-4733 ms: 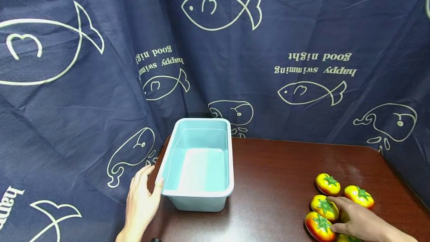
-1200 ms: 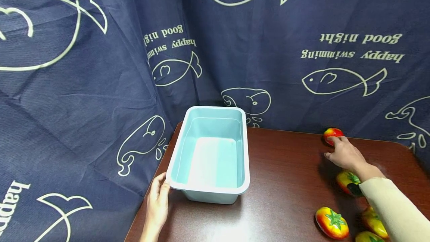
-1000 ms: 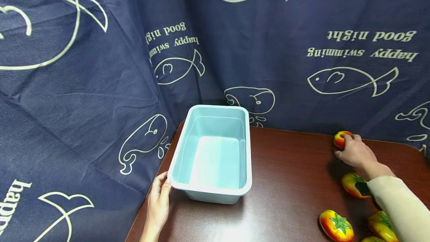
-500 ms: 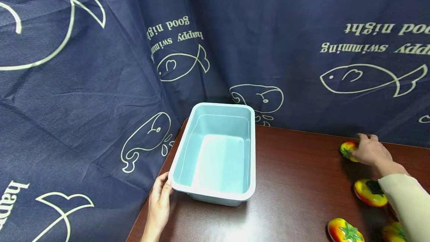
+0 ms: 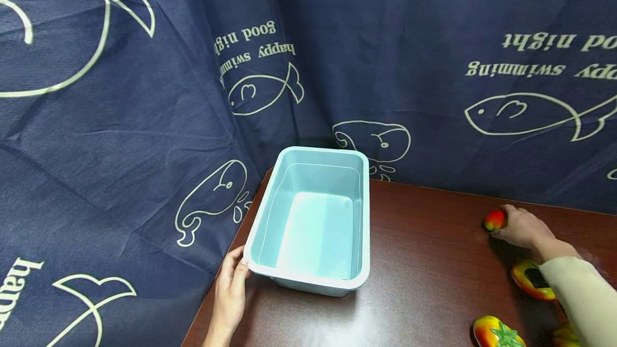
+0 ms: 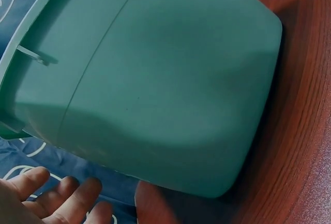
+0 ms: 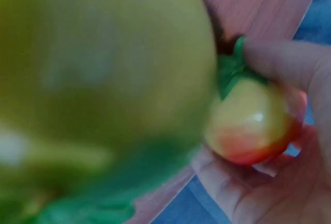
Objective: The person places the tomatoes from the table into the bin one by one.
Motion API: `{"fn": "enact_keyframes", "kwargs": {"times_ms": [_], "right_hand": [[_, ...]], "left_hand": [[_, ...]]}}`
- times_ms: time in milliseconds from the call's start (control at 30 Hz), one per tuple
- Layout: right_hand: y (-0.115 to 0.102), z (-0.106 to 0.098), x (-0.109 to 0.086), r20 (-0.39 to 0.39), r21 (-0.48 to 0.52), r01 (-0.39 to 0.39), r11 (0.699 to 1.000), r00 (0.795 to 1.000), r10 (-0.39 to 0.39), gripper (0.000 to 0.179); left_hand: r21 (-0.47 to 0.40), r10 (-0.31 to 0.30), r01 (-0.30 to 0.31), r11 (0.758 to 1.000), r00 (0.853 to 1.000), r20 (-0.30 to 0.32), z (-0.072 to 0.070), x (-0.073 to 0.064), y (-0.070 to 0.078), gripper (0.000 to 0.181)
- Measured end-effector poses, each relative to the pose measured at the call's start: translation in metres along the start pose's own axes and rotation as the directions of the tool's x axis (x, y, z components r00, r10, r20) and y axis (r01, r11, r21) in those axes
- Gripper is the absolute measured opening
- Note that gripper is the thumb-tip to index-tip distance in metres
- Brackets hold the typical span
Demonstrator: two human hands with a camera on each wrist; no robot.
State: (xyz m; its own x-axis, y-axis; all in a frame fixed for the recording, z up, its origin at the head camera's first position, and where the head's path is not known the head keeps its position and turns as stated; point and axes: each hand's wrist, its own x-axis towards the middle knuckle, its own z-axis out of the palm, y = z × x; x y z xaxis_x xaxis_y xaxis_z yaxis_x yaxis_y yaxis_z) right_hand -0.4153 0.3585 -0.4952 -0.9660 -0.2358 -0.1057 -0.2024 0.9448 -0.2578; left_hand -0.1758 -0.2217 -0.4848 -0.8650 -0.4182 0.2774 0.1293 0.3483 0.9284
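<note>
My right hand [image 5: 523,227] pinches a yellow-red artificial tomato [image 5: 495,220] near the table's back edge. In the right wrist view the thumb lies by the green leaves of this tomato [image 7: 253,123], with fingers curved under it. My left hand [image 5: 228,293] is at the near left corner of a light blue plastic tub [image 5: 313,281], thumb at the rim. The left wrist view has its fingers [image 6: 75,203] loosely extended beside the tub's outer wall [image 6: 170,84]. The tub's visible inside is bare.
Another tomato [image 5: 530,280] lies below the right wrist, partly covered by a dark object, and one [image 5: 496,332] sits at the front right. The sleeve [image 5: 580,293] partly hides more. A blue fish-print curtain [image 5: 424,159] stands behind the brown table [image 5: 424,261].
My right hand has gone from the tomato cluster to the back of the table and turned the tomato there, its red side now showing. My left hand stays at the tub's corner. The head view shifted.
</note>
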Motion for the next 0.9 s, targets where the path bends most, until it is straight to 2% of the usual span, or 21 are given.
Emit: {"fn": "enact_keyframes", "kwargs": {"times_ms": [200, 400, 700, 900], "right_hand": [[-0.011, -0.004, -0.003, 0.010, 0.009, -0.035, 0.999, 0.999, 0.035, 0.079], [-0.025, -0.010, -0.006, -0.054, 0.056, -0.043, 0.997, 0.997, 0.046, 0.077], [-0.058, -0.022, -0.019, -0.147, 0.114, 0.000, 0.993, 0.989, 0.017, 0.073], [-0.078, -0.029, -0.026, -0.223, 0.134, 0.048, 0.990, 0.975, -0.017, 0.069]], "left_hand": [[0.007, 0.004, -0.004, 1.000, 1.000, 0.005, 0.000, -0.002, 0.000, 0.028], [0.009, -0.026, 0.026, 1.000, 0.999, 0.023, -0.002, -0.002, 0.002, 0.031], [-0.019, -0.053, 0.053, 0.998, 0.998, 0.028, -0.002, -0.004, 0.004, 0.031], [0.024, -0.071, 0.070, 0.997, 0.997, 0.038, -0.004, -0.007, 0.008, 0.033]]}}
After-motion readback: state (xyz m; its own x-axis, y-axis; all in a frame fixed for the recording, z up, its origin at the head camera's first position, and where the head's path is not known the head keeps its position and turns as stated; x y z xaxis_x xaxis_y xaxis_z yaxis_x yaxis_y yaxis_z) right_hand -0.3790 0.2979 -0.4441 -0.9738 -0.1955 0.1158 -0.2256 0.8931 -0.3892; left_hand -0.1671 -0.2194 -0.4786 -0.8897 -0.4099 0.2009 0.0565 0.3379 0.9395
